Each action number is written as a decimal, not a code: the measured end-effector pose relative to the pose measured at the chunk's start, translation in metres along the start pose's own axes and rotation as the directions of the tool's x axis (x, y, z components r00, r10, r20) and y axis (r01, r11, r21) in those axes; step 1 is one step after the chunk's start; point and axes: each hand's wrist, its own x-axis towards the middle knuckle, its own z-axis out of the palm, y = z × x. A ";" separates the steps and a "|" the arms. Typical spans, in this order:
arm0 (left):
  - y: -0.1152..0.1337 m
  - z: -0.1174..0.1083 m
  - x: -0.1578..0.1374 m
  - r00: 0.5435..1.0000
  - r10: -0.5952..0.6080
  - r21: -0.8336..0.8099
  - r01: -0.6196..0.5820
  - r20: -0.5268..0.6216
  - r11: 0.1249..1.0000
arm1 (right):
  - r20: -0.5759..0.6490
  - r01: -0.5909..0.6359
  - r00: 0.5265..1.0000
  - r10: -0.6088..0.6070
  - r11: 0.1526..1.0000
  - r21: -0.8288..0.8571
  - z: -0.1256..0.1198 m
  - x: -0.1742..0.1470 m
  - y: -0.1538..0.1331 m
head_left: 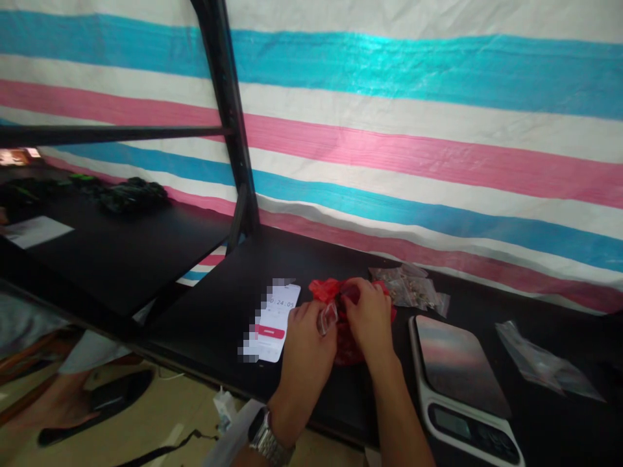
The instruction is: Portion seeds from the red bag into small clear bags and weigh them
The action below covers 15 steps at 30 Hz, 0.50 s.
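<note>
A crumpled red plastic bag (pixel 348 344) lies on the black table under both hands. My left hand (pixel 307 340), with a metal-band watch at its wrist, is closed around a small clear plastic bag (pixel 328 318) at the red bag's left side. My right hand (pixel 367 318) is over the red bag's opening, its fingers bent together; what they hold, if anything, is hidden. Just behind it lie several clear bags of small metal parts (pixel 413 288). A phone (pixel 273 324) showing a running time display lies left of my left hand.
To the right stands a kitchen scale (pixel 460 370) with a metal plate. Flat clear plastic bags (pixel 545 360) lie beyond it. A black rack post (pixel 233 117) rises at the back left, before a striped sheet (pixel 413 143). Another person's hand (pixel 53 402) shows at lower left.
</note>
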 end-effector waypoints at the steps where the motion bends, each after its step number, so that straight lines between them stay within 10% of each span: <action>1: 0.000 0.001 0.001 1.000 -0.014 -0.057 0.014 -0.005 0.998 | 0.021 0.016 1.000 -0.017 1.000 0.021 0.001 0.000 0.001; 6: -0.003 0.003 0.007 0.992 -0.128 -0.353 0.121 0.004 0.928 | 0.117 0.056 0.991 -0.072 0.989 0.136 -0.004 -0.002 0.008; 15: 0.003 0.000 0.009 0.995 -0.093 -0.400 0.079 -0.017 0.913 | 0.181 -0.085 0.983 -0.016 0.840 0.536 -0.018 -0.007 0.022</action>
